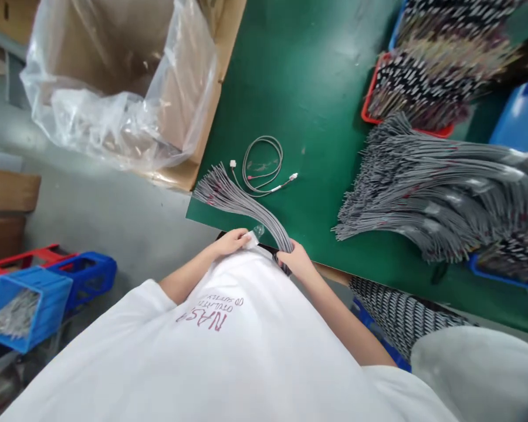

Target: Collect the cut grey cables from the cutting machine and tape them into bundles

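My right hand (295, 260) is wrapped round a bundle of grey cables (250, 208) at the table's front edge. From my fist the bundle curves left across the green table, its loose ends fanned out near the cardboard box. Close to my shirt, my left hand (234, 241) pinches a small piece of clear plastic with a white part (254, 235), perhaps a bag or tape; I cannot tell which. Just beyond the bundle lies a single coiled cable (264, 192) with white connectors at its ends.
A cardboard box with a clear plastic liner (189, 99) stands at the left. Stacked grey cable bundles (400, 187) cover the table's right side, beside a red tray of wires (372, 97). Blue and red crates (35, 305) are at lower left; a white rounded surface (479, 369) is at lower right.
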A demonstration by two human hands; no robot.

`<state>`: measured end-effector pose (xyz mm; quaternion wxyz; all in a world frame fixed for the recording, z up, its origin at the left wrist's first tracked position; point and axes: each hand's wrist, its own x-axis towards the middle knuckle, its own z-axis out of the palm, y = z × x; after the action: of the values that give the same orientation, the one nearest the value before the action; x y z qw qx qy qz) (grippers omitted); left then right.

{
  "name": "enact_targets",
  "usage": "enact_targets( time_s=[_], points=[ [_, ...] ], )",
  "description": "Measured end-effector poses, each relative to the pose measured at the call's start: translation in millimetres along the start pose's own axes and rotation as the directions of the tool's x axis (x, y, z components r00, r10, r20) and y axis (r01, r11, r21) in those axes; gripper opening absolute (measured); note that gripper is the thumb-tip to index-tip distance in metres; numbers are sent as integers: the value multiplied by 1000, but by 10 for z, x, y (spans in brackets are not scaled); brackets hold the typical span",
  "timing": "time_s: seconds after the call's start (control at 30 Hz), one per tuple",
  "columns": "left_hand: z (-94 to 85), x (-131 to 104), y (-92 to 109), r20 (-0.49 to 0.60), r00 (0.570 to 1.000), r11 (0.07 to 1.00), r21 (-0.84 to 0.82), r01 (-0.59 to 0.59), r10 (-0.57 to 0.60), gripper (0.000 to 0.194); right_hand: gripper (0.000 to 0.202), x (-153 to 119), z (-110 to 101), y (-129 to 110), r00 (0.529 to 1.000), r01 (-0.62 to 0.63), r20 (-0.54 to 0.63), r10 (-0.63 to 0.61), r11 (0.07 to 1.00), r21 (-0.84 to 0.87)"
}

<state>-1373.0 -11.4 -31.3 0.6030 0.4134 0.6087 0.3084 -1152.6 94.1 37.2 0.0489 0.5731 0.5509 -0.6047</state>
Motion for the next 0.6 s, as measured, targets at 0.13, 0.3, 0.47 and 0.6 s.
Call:
enact_targets(
  time_s=[0.13, 0.3, 0.47, 0.6],
  points=[
    [177, 178, -58, 59, 997, 995, -87, -41, 46, 42, 41, -22, 76, -53, 1000, 28, 10, -28, 1000, -3],
    [191, 204, -17, 99, 990, 989, -124, -86, 98, 42, 37, 14, 146, -18, 998, 8, 58, -6, 999, -35],
    [185, 209, -30, 132, 986, 983, -167, -81, 104, 42, 33, 59, 202, 78, 999, -23, -27, 21, 995, -95],
    [181, 185, -53, 54, 994, 979, -184, -87, 98, 39, 27, 82, 221, 126, 999, -21, -41, 18, 997, -75]
  ],
)
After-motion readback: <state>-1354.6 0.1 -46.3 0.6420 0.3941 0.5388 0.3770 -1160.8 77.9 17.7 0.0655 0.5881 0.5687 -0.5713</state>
